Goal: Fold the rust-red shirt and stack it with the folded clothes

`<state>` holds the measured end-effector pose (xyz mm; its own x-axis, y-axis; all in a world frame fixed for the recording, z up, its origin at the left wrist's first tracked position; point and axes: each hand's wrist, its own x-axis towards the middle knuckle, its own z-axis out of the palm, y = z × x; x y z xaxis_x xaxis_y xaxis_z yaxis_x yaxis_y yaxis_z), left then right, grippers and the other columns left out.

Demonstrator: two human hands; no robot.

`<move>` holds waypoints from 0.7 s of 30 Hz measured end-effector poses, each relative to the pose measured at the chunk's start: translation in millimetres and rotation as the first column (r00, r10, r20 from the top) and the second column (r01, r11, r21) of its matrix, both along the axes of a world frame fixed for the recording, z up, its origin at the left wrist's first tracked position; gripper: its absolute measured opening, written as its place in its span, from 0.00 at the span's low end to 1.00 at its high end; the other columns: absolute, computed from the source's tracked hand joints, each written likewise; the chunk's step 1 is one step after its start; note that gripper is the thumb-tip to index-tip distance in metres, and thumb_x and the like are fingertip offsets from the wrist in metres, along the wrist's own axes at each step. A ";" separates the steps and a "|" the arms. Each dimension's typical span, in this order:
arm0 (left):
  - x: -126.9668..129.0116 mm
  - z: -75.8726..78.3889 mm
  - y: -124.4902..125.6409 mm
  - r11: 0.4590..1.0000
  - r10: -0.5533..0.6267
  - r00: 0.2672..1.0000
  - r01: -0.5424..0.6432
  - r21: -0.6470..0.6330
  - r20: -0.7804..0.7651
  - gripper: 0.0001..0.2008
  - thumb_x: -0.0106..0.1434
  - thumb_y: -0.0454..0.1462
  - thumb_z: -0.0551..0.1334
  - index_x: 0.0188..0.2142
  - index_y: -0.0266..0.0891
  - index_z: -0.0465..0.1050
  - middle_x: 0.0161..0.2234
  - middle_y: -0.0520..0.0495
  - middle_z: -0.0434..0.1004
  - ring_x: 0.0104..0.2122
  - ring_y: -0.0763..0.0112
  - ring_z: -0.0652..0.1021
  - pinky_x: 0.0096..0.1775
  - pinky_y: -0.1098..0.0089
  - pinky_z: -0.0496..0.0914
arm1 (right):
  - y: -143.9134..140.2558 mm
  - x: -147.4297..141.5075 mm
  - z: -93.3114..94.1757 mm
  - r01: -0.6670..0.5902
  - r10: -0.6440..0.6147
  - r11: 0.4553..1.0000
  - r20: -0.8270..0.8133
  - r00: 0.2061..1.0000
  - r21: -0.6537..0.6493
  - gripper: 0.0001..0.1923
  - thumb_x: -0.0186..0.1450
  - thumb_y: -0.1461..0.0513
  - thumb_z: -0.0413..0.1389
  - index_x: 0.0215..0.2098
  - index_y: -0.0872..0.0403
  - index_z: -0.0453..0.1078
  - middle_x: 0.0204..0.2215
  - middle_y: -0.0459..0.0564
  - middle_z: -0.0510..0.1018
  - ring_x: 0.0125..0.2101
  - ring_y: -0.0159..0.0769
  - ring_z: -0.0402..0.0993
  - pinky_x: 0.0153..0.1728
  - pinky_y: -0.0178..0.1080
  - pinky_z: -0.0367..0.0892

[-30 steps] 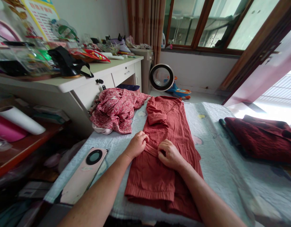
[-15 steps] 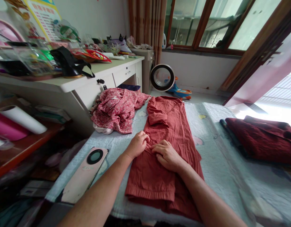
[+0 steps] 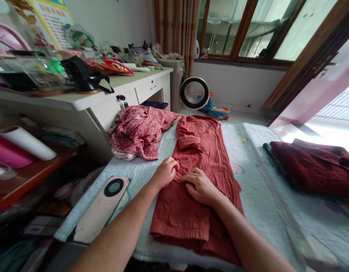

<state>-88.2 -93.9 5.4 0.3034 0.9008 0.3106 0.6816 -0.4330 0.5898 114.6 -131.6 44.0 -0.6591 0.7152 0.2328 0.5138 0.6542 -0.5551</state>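
My left hand (image 3: 164, 172) pinches the rust-red garment (image 3: 201, 166) at its middle; my right hand (image 3: 201, 186) presses flat beside it. Lengthwise fold looks done, cross fold remains.

Daylight came in through the window (image 3: 248, 30) and the doorway (image 3: 330, 117) at right, which was blown out to white glare. The bed (image 3: 265, 196) was evenly lit, with soft shadows. The left foreground stayed dim. Straight lines bowed toward the frame edges; focus was sharp throughout.
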 end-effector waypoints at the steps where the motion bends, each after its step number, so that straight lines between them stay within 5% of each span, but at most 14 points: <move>1: -0.1 0.3 -0.2 1.000 -0.001 1.000 0.001 0.000 0.003 0.13 0.55 0.23 0.52 0.29 0.39 0.70 0.34 0.49 0.68 0.38 0.68 0.72 0.46 0.67 0.68 | 0.1 0.3 -0.2 0.005 -0.005 1.000 -0.011 1.000 0.003 0.14 0.61 0.69 0.52 0.42 0.52 0.75 0.37 0.48 0.80 0.40 0.39 0.65 0.46 0.43 0.59; 21: 0.1 2.1 0.0 1.000 0.000 1.000 0.000 -0.013 -0.002 0.13 0.54 0.23 0.53 0.29 0.40 0.70 0.34 0.48 0.69 0.38 0.68 0.72 0.46 0.66 0.68 | 2.2 5.3 -2.6 0.077 -0.074 0.996 -0.075 0.994 0.040 0.09 0.61 0.69 0.52 0.25 0.54 0.68 0.23 0.46 0.73 0.28 0.34 0.65 0.35 0.37 0.58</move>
<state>-88.1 -93.9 7.5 0.3039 0.9050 0.2978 0.6829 -0.4249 0.5942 119.9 -129.3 41.4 -0.5839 0.7505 0.3097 0.5215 0.6390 -0.5654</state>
